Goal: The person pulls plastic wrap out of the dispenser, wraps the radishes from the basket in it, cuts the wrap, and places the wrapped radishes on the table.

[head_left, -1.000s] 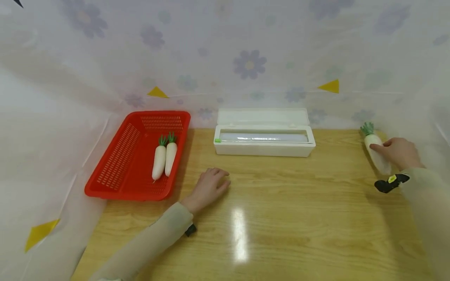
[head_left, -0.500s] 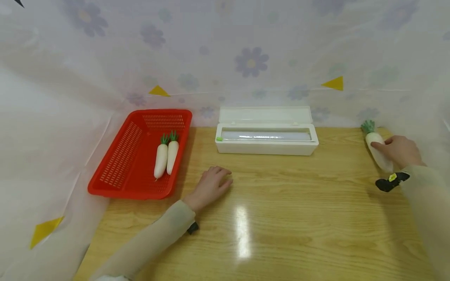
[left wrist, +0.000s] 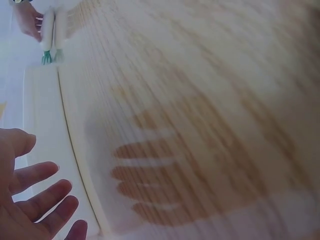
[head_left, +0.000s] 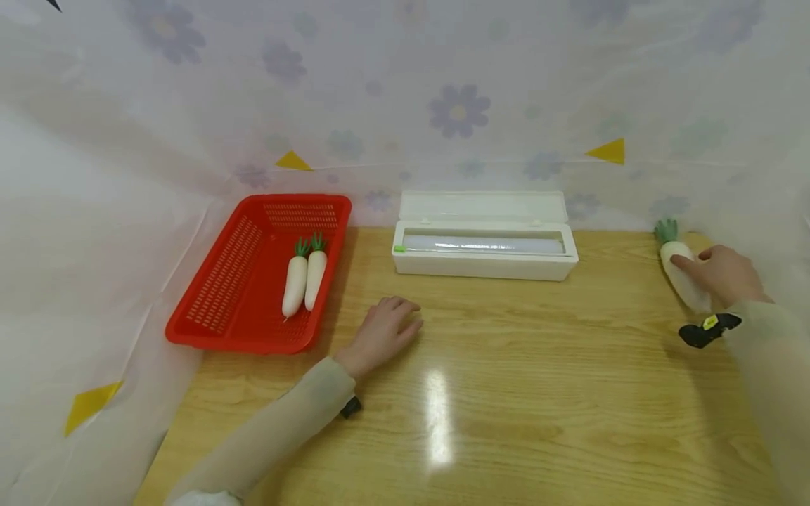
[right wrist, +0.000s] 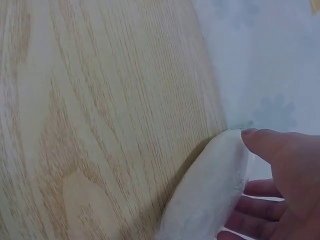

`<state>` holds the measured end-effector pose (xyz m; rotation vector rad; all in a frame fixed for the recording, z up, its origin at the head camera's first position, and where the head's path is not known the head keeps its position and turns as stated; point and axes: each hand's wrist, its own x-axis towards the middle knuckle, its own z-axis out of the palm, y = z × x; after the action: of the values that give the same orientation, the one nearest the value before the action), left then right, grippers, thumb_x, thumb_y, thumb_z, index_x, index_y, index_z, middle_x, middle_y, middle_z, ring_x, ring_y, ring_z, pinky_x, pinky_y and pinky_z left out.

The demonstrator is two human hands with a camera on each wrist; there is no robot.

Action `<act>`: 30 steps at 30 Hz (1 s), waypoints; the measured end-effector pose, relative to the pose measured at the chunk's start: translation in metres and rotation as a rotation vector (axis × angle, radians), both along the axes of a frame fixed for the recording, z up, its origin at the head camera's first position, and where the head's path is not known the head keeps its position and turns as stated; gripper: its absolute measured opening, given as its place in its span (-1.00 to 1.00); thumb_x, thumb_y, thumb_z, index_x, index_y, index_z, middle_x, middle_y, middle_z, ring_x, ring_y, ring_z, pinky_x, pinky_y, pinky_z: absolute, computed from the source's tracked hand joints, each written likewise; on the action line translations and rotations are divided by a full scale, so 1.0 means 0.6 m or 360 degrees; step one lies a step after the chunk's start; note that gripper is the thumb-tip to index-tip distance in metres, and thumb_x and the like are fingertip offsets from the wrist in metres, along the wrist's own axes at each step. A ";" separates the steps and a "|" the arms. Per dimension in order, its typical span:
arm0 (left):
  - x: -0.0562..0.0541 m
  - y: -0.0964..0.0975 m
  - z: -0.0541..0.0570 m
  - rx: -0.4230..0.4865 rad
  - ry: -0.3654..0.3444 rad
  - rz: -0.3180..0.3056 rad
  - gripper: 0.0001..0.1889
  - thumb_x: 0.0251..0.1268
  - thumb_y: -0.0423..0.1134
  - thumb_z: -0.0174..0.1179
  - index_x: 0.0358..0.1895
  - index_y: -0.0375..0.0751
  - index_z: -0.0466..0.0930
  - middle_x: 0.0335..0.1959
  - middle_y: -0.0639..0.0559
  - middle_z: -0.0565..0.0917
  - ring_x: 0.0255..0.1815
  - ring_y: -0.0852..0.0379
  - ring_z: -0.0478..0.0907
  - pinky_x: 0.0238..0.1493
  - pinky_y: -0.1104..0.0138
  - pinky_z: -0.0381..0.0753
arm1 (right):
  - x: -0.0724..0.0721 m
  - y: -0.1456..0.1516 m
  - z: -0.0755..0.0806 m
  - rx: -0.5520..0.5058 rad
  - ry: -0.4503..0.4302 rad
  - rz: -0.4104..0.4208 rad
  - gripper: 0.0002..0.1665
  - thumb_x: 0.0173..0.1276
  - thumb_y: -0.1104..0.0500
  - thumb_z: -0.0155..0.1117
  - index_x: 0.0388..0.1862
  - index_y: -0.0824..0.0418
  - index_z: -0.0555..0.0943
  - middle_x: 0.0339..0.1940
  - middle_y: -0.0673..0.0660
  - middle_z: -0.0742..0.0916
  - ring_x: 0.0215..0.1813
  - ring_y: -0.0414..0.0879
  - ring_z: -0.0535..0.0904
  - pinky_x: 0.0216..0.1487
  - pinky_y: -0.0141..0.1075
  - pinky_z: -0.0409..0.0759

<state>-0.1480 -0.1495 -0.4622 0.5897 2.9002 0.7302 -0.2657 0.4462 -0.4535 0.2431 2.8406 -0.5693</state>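
Observation:
At the far right of the table a white radish [head_left: 680, 273] with green leaf stubs lies near the back edge. My right hand [head_left: 728, 274] grips it, thumb on top and fingers along its far side. In the right wrist view the radish [right wrist: 205, 192] has a crinkled, glossy surface like clear film. My left hand [head_left: 380, 334] is over the middle left of the table, fingers loosely bent and holding nothing. In the left wrist view those fingers [left wrist: 45, 197] are spread apart. Beyond them stands a white cling film box [head_left: 484, 266], lid raised, with a roll [head_left: 484, 244] inside.
A red plastic basket [head_left: 237, 344] stands at the left, with two white radishes [head_left: 294, 287] lying in its right side. Flower-patterned white sheeting [head_left: 458, 140] closes off the back and sides. Yellow triangles [head_left: 607, 151] mark the sheeting. The wooden table [head_left: 538, 393] is glossy.
The whole head view has shifted slightly to the right. Both hands keep their places relative to the table, and the right hand still holds the radish.

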 end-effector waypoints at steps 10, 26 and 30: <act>-0.004 0.001 -0.004 0.0030 0.0014 0.0024 -0.63 0.60 -0.07 0.16 0.25 -0.21 0.64 0.20 -0.12 0.66 0.28 -0.14 0.51 0.35 -0.07 0.44 | 0.007 0.004 0.005 -0.0025 0.0069 0.0202 0.08 0.62 -0.33 -0.07 0.30 0.79 0.25 0.20 0.76 0.44 0.05 0.64 0.47 -0.08 0.36 0.51; -0.007 0.007 -0.004 0.0019 0.0009 0.0020 -0.62 0.61 -0.06 0.14 0.26 -0.21 0.62 0.22 -0.14 0.64 0.30 -0.15 0.50 0.35 -0.07 0.43 | 0.024 0.002 0.002 -0.0067 0.0177 0.0185 0.06 0.59 -0.23 0.11 0.32 0.82 0.15 0.02 0.77 0.53 -0.20 0.50 0.61 -0.35 0.16 0.60; -0.005 0.008 -0.006 0.0027 0.0038 0.0014 -0.63 0.60 -0.09 0.16 0.24 -0.24 0.64 0.20 -0.17 0.65 0.28 -0.18 0.51 0.31 -0.10 0.45 | 0.031 0.007 0.002 -0.0092 0.0182 0.0170 -0.09 0.65 -0.19 0.00 0.30 0.72 0.21 0.09 0.75 0.52 -0.12 0.54 0.59 -0.32 0.16 0.60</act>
<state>-0.1511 -0.1446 -0.4657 0.5920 2.9233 0.7547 -0.2469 0.4503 -0.4523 0.0492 2.9197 -0.6612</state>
